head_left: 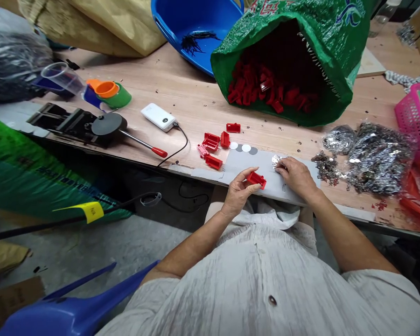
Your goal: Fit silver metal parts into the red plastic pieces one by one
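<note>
My left hand (238, 192) grips a small red plastic housing (256, 180) between thumb and fingers, just above the front edge of a grey sheet (245, 162). To its right, my right hand (296, 175) has its fingertips pinched together beside a small heap of shiny metal pieces (276, 160). Whatever those fingertips may hold is too small to make out. Several more red housings (213, 162) lie loosely grouped on the table, left of the sheet.
A green sack (287, 112) full of red parts lies open at the back. Metal parts in a clear bag (380, 158) sit at right, near a pink basket (411, 116). At left are a white power bank (158, 116), a lever press (108, 126) and a blue basin (168, 28).
</note>
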`<state>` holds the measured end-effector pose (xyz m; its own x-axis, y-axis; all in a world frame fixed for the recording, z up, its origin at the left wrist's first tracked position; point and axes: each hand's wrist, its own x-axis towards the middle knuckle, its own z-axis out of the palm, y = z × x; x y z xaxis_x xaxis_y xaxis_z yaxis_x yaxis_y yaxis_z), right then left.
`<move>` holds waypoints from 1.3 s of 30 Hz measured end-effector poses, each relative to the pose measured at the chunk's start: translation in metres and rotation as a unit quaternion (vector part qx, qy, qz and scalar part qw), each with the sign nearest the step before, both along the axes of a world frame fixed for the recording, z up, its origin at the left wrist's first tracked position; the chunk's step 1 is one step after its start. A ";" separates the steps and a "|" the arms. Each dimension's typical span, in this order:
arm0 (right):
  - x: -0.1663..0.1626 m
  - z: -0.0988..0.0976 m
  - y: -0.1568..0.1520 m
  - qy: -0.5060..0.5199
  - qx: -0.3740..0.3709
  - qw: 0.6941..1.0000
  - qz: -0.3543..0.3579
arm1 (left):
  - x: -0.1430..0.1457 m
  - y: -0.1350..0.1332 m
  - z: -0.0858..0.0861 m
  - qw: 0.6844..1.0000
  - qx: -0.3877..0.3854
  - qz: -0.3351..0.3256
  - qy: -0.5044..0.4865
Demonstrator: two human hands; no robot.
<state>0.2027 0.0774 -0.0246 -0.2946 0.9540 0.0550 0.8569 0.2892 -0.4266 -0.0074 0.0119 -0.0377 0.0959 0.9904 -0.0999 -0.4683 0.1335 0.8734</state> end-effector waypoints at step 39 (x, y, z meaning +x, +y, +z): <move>-0.008 0.028 -0.057 0.323 -0.054 0.943 0.068 | 0.017 0.003 0.027 0.987 -0.076 -0.095 -0.106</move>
<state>0.1948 0.0200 0.0037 -0.3535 0.9199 0.1698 0.3672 0.3034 -0.8793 0.0098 0.0147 -0.0110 0.3137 0.9273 -0.2041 -0.5925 0.3591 0.7211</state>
